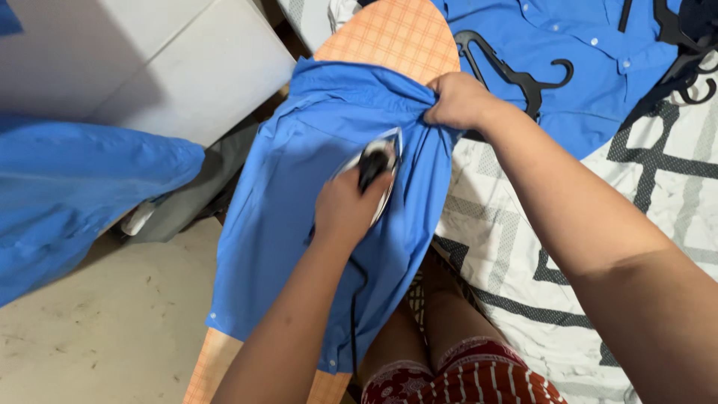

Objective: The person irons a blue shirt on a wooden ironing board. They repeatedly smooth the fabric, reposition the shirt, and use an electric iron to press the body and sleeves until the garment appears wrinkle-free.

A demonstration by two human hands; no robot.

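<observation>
The shirt (pixel 299 217) on the ironing board (pixel 393 34) is plain bright blue; the board's cover is orange with a fine check. The iron (pixel 372 168) is white with a black handle. At three o'clock, the bedspread (pixel 523 247) is white with grey geometric lines (black hangers (pixel 516 75) at one o'clock). The shorts (pixel 479 378) are red, white-striped.

A second blue shirt (pixel 591 67) and 2 black hangers (pixel 516 71) lie on a grey-patterned white bedspread (pixel 523 247).
</observation>
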